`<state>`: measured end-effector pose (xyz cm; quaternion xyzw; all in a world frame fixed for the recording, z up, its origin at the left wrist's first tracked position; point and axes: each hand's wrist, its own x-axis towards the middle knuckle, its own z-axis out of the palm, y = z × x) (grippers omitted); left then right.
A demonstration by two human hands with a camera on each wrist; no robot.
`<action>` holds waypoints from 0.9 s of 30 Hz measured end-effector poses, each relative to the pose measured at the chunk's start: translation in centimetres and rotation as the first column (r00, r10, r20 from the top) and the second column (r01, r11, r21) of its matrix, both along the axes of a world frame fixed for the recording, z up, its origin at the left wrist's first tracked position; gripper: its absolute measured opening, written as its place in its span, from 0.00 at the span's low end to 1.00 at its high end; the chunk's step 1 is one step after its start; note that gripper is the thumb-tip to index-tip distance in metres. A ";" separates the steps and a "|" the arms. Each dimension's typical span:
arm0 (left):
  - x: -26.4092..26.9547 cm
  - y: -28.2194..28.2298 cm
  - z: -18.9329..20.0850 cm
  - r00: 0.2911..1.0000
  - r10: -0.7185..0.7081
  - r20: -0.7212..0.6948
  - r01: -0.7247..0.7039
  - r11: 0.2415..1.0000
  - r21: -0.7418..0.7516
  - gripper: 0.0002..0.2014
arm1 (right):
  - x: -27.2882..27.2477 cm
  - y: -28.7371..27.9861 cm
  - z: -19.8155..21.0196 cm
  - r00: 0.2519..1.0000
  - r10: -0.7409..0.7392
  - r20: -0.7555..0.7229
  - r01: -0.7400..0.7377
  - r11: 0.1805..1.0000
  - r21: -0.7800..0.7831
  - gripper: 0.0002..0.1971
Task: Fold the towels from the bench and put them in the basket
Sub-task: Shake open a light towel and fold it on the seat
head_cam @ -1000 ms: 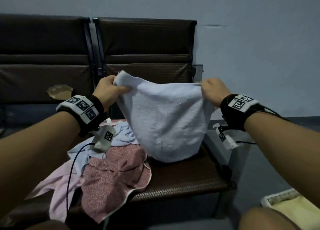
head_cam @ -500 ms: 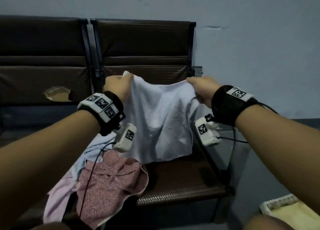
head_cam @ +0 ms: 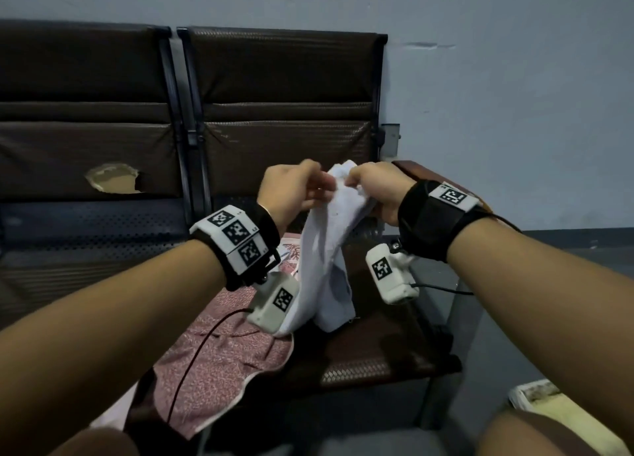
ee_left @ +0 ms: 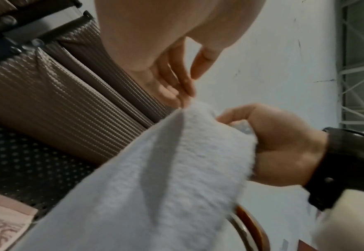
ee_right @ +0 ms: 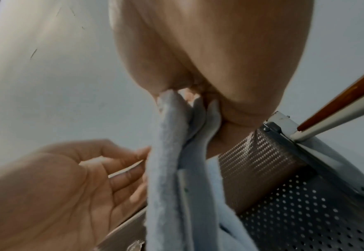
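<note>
White terry cloth hangs doubled between two raised hands above a brown bench seat. No brand or readable writing shows; the only markings are black-and-white square code tags on the wrist bands and on the small white camera units below each wrist.

The right hand pinches the gathered top corners of the white towel, fingers curled tight around the folds, as the right wrist view confirms. The left hand sits just beside it at the same top edge; from the wrist views its fingers are straight and loosely spread, their tips touching the cloth rather than closing on it.

Below the hands the towel drops in two hanging layers, its lower end near the tabletop. Under the left forearm a pink patterned towel lies spread on the seat, part of it spilling over the front edge. Low to the right of the right arm, a corner of the basket stands on the floor, with pale cloth inside it.
</note>
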<state>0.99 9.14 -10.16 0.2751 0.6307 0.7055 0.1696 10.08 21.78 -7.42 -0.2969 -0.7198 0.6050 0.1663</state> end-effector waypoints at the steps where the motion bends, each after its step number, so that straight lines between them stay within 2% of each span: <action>1: -0.4 -0.1 0.1 0.997 0.071 -0.013 -0.071 0.997 -0.015 0.10 | 0.3 0.1 0.1 1.000 0.008 0.009 -0.008 1.000 -0.006 0.16; 3: -1.2 -0.4 0.1 0.992 0.124 -0.026 -0.126 0.989 -0.083 0.19 | 0.8 0.2 0.3 0.995 0.104 0.008 -0.104 0.995 0.000 0.13; 4: -1.4 -0.6 0.0 0.998 0.053 0.033 -0.049 0.992 -0.118 0.23 | 1.1 0.1 0.5 0.986 0.166 0.010 -0.166 0.986 0.008 0.13; 5: -1.8 -0.8 -0.1 0.990 -0.073 0.120 0.089 0.987 -0.131 0.23 | 1.2 0.1 0.6 0.976 0.215 0.011 -0.216 0.976 0.011 0.15; 7: -2.4 -1.2 -0.3 0.915 -0.314 0.255 0.352 0.928 -0.120 0.19 | 1.1 0.7 0.5 0.964 0.265 0.002 -0.265 0.964 0.005 0.21; 8: -2.9 -1.2 -0.4 0.891 -0.365 0.270 0.410 0.903 -0.132 0.20 | 0.9 1.0 0.4 0.962 0.273 -0.005 -0.273 0.962 0.005 0.22; 9: -3.5 -1.0 -0.6 0.898 -0.364 0.247 0.407 0.899 -0.158 0.20 | 0.8 1.5 0.3 0.961 0.278 -0.011 -0.278 0.960 0.021 0.22; 11: -4.8 -0.4 -0.8 0.957 -0.262 0.121 0.283 0.936 -0.209 0.18 | 0.6 2.9 0.1 0.951 0.308 0.029 -0.309 0.945 0.106 0.19; 13: -6.1 0.2 -0.9 0.986 -0.169 -0.002 0.164 0.959 -0.232 0.15 | 0.4 4.5 -0.1 0.935 0.314 0.166 -0.347 0.909 0.231 0.17; 14: -6.8 0.6 -0.9 0.989 -0.137 -0.052 0.120 0.962 -0.244 0.14 | 0.2 5.4 -0.2 0.940 0.252 0.230 -0.317 0.894 0.315 0.17; 16: -7.9 1.6 -0.9 0.982 -0.069 -0.175 0.020 0.964 -0.264 0.10 | -0.6 7.2 -0.6 0.967 0.066 0.246 -0.189 0.833 0.520 0.10; 18: -8.7 2.9 -0.7 0.956 0.017 -0.294 -0.093 0.965 -0.245 0.04 | -1.7 8.4 -0.7 0.985 -0.031 0.172 -0.091 0.749 0.656 0.05; 20: -9.3 4.0 -0.2 0.935 0.089 -0.343 -0.159 0.970 -0.184 0.01 | -2.8 9.1 -0.8 0.997 -0.058 0.056 0.003 0.725 0.689 0.06; 24: -10.4 4.9 1.0 0.939 0.150 -0.309 -0.162 0.987 -0.011 0.03 | -4.1 9.5 -0.7 0.986 -0.032 -0.162 0.134 0.729 0.671 0.09; 27: -10.4 4.0 -0.1 0.969 0.110 -0.221 -0.113 0.994 0.003 0.05 | -3.8 9.2 -1.8 0.979 0.020 -0.202 0.116 0.762 0.637 0.09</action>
